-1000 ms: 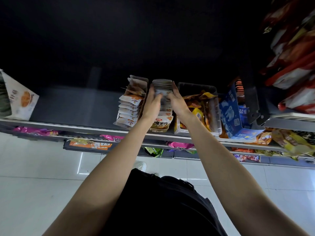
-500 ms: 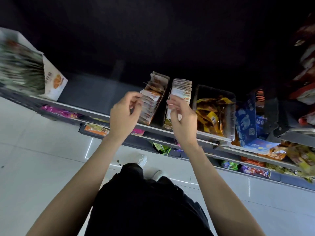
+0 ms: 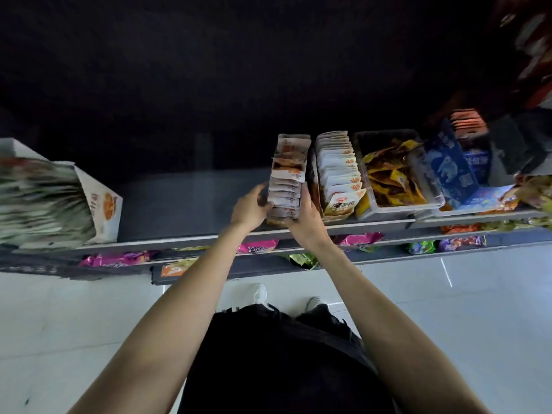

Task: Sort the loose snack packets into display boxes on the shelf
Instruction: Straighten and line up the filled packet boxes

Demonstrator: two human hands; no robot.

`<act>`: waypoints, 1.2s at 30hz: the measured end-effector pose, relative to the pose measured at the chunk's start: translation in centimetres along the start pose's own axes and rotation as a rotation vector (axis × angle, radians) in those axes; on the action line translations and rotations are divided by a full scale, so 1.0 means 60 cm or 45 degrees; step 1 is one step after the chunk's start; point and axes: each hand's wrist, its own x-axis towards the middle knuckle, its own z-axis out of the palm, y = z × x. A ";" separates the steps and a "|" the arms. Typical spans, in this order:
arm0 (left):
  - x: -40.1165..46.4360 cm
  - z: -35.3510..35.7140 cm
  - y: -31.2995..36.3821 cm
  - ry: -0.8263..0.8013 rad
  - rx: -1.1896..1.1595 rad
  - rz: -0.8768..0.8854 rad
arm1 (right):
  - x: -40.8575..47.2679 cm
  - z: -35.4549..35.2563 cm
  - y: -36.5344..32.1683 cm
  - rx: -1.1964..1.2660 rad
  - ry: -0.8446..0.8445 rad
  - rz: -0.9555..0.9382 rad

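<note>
A narrow display box of white-and-orange snack packets (image 3: 287, 180) stands on the dark shelf (image 3: 179, 201). My left hand (image 3: 250, 208) grips its left side near the front. My right hand (image 3: 304, 215) grips its right side and front corner. Right beside it stands a second box of white packets (image 3: 337, 171), filled in a neat row. A clear plastic bin (image 3: 430, 186) further right holds loose yellow and brown packets.
A blue carton (image 3: 448, 171) sits right of the clear bin. A large white box (image 3: 101, 201) stands blurred at the shelf's left end. Lower shelves carry pink, green and orange packets (image 3: 257, 249). White floor tiles lie below.
Both hands left the middle box of white packets, lifted off, and now clasp the left box from both sides. The view swung and levelled again.
</note>
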 end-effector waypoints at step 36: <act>0.031 -0.037 -0.006 0.206 0.897 0.832 | 0.130 -0.073 -0.059 -1.096 0.395 -0.585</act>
